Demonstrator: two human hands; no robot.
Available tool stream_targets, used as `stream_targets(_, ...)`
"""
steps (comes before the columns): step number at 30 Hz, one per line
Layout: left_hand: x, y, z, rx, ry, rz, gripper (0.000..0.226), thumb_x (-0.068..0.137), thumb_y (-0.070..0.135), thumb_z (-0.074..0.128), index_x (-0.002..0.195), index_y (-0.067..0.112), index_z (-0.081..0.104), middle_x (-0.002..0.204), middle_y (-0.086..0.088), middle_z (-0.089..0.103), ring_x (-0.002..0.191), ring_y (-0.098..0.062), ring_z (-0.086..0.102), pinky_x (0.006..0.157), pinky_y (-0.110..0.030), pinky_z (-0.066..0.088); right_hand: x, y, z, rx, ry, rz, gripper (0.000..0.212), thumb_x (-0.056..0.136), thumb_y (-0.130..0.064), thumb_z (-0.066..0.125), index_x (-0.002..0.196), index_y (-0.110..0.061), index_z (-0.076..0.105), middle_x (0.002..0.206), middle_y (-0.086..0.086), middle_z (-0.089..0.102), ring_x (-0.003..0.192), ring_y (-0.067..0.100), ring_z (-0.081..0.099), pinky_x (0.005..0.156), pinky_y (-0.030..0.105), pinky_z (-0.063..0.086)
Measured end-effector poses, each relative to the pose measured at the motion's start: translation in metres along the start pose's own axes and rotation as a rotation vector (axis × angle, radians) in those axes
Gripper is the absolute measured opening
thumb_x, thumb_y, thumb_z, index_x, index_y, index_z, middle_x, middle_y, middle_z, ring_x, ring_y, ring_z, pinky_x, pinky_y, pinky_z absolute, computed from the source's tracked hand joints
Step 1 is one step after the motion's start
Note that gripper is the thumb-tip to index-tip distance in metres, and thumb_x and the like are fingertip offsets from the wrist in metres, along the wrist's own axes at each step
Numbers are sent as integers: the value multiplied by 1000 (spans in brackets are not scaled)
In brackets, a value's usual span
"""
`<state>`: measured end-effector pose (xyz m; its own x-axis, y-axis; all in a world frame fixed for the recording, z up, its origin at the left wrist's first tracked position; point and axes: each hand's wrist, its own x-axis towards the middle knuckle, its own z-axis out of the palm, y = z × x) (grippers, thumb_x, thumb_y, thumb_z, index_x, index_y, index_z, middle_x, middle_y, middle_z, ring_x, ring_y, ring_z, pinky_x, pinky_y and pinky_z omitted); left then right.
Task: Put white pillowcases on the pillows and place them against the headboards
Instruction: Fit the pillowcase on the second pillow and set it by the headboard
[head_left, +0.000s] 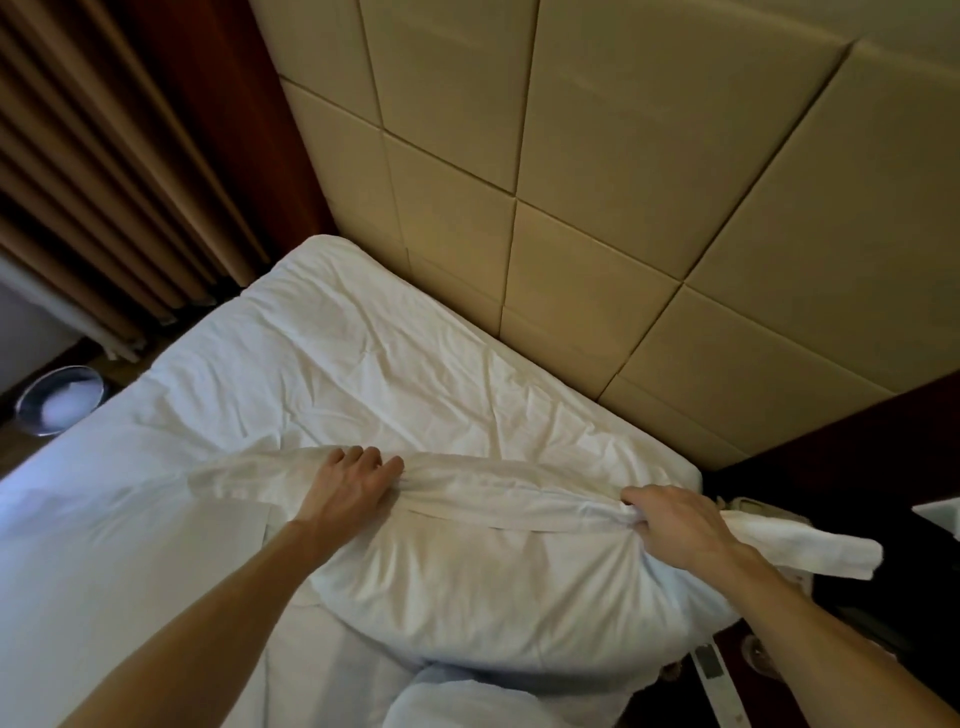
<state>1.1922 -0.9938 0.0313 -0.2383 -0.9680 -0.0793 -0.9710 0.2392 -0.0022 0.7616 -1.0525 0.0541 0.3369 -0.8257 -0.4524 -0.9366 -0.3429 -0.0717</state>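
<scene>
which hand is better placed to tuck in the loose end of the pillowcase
Right, probably: the right hand pinches the bunched pillowcase beside its loose flap, while the left hand rests flat, away from that end.

pillow (493, 582) on bed (322, 364), headboard (623, 208) behind, bin (60, 397) left
</scene>
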Motion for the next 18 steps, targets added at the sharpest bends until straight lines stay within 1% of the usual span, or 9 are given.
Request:
stream_targets(1, -4, 7, -6, 13, 21, -13, 18, 86, 27, 45, 95, 17, 57, 75, -4, 56, 64, -28, 54, 63, -39, 45, -3, 5, 1, 13, 28, -23, 14, 85, -20, 53, 95, -30, 52, 87, -11, 60, 82, 15, 58, 56, 30, 35)
stream_targets(3, -8, 20, -18, 57, 34, -37, 17, 80, 17, 61, 97, 14, 57, 75, -5, 56, 64, -28, 54, 61, -39, 45, -7, 13, 0, 27, 83, -72, 20, 87, -19, 53, 104, -29, 53, 91, -10, 58, 86, 16, 57, 61, 31, 35)
stream_targets(5, -11, 31, -31, 93, 23, -54, 33, 67, 9, 75, 96, 12, 58, 73, -6, 55, 62, -30, 55, 58, -39, 43, -8, 20, -4, 21, 137, -115, 25, 84, -15, 53, 105, -28, 52, 86, -10, 52, 82, 16, 54, 62, 31, 32)
stream_targets(7, -15, 40, -45, 95, 15, -81, 41, 60, 7, 80, 93, 12, 56, 71, -6, 55, 62, -31, 56, 58, -39, 43, -10, 29, -9, 23, 157, -143, 24, 82, -13, 54, 102, -26, 52, 81, -11, 48, 77, 15, 50, 61, 31, 31)
stream_targets(9, -25, 51, -56, 99, 17, -96, 42, 58, 6, 81, 91, 13, 56, 69, -4, 55, 62, -31, 56, 57, -38, 45, -15, 40, -11, 35, 169, -160, 23, 82, -14, 56, 101, -26, 54, 82, -11, 51, 77, 15, 53, 60, 30, 33)
stream_targets(11, -37, 65, -65, 108, 25, -86, 39, 62, 4, 79, 92, 14, 55, 68, -3, 54, 61, -29, 55, 57, -38, 46, -22, 48, -12, 49, 185, -186, 22, 81, -14, 56, 99, -27, 53, 83, -10, 56, 78, 16, 56, 58, 31, 34)
stream_targets(13, -46, 72, -71, 105, 34, -104, 37, 66, 0, 77, 92, 13, 55, 67, -4, 53, 60, -29, 54, 57, -38, 47, -30, 52, -17, 86, 186, -214, 20, 80, -14, 56, 90, -29, 49, 80, -10, 56, 74, 17, 56, 54, 31, 31)
stream_targets(15, -54, 75, -78, 107, 46, -143, 39, 63, -7, 75, 92, 12, 56, 66, -5, 54, 60, -30, 53, 56, -38, 48, -38, 53, -23, 110, 188, -223, 19, 78, -13, 56, 79, -26, 42, 72, -8, 55, 68, 19, 56, 48, 30, 27)
stream_targets(18, -60, 79, -93, 104, 87, -189, 48, 53, -17, 68, 90, 11, 56, 65, -5, 56, 61, -29, 52, 54, -38, 46, -52, 53, -33, 116, 241, -250, 16, 78, -14, 56, 76, -22, 42, 68, -7, 55, 64, 21, 55, 47, 30, 28)
